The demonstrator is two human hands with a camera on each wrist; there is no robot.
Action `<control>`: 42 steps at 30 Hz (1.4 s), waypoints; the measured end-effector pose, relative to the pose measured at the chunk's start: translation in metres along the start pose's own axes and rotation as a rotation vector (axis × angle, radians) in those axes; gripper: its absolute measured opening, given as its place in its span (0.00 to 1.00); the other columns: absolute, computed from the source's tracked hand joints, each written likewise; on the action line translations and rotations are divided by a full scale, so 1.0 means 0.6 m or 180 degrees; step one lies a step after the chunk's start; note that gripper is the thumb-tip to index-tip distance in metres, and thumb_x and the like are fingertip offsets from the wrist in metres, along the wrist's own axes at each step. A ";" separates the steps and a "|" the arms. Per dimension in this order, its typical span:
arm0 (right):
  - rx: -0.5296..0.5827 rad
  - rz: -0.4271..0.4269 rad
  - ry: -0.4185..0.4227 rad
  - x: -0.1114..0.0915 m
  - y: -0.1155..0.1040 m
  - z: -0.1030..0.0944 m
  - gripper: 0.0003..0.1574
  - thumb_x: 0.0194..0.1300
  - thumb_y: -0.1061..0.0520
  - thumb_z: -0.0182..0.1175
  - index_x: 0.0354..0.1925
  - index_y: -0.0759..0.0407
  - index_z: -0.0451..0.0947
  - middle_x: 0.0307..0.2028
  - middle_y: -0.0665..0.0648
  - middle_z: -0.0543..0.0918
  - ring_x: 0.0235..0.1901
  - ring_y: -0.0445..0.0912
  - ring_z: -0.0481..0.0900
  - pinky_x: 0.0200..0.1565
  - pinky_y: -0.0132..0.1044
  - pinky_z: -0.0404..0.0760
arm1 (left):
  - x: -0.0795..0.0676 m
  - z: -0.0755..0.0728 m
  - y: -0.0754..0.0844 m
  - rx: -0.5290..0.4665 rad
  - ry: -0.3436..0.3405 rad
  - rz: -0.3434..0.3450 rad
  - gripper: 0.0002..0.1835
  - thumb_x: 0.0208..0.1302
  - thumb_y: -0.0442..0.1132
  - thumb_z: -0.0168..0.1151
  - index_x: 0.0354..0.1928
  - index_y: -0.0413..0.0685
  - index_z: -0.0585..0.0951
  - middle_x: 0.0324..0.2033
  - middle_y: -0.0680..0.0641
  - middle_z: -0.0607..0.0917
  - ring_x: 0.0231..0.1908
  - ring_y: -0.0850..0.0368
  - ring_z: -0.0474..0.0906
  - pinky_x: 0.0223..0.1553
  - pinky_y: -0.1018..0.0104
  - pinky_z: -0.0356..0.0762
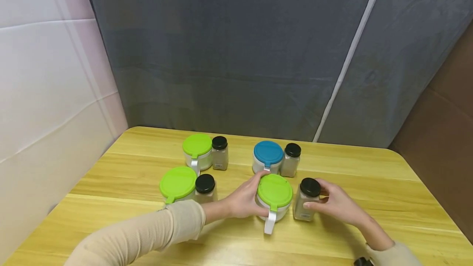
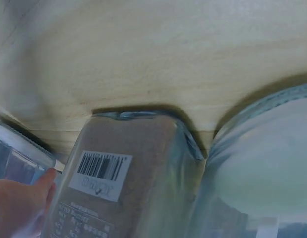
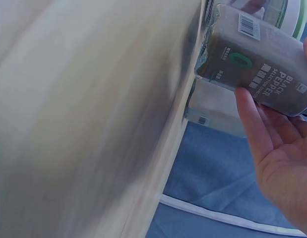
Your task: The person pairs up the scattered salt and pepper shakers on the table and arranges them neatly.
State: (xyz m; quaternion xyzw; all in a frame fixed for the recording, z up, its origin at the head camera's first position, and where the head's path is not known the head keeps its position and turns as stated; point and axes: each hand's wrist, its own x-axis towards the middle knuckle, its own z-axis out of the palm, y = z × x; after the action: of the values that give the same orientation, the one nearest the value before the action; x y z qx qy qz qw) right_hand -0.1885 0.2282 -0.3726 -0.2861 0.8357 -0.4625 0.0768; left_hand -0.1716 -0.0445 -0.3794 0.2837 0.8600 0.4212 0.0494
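Observation:
My left hand (image 1: 245, 198) holds a glass seasoning jar (image 1: 275, 192) by its left side, thumb in front and fingers behind. The jar has a green lid and a white handle pointing toward me. Just to its right, my right hand (image 1: 340, 204) grips a black pepper bottle (image 1: 304, 206) between thumb and fingers. This square, black-capped bottle stands upright, and its "BLACK PEPPER" print (image 3: 279, 82) shows in the right wrist view. In the left wrist view, the left thumb (image 2: 24, 198) overlaps the jar (image 2: 17, 153) at the left edge.
Behind the hands stand a blue-lidded jar (image 1: 268, 153) and a black-capped bottle (image 1: 290, 161). Further left are two green-lidded jars, one at the back (image 1: 197, 146) and one nearer (image 1: 179, 184), each beside a black-capped bottle. A small black object (image 1: 363, 262) lies by the right sleeve.

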 end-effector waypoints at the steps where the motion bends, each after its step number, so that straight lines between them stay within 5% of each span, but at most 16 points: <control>1: -0.0008 -0.0005 -0.0005 0.001 0.000 0.001 0.30 0.50 0.54 0.66 0.48 0.66 0.69 0.40 0.59 0.76 0.39 0.48 0.76 0.37 0.34 0.76 | -0.001 0.000 0.000 -0.0003 -0.0006 -0.0009 0.51 0.39 0.42 0.72 0.63 0.43 0.51 0.54 0.46 0.67 0.55 0.56 0.62 0.56 0.61 0.58; 42: -0.0021 0.0038 -0.0077 0.018 -0.015 0.040 0.35 0.47 0.48 0.67 0.49 0.64 0.68 0.43 0.58 0.75 0.43 0.53 0.74 0.38 0.31 0.75 | -0.021 -0.015 -0.013 0.0136 -0.0076 -0.0087 0.53 0.38 0.43 0.73 0.64 0.46 0.50 0.53 0.48 0.62 0.52 0.56 0.63 0.55 0.59 0.59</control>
State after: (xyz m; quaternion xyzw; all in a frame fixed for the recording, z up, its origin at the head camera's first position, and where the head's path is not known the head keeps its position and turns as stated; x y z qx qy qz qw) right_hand -0.1844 0.2012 -0.3773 -0.2870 0.8379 -0.4558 0.0887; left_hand -0.1676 -0.0614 -0.3813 0.2779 0.8720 0.3986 0.0593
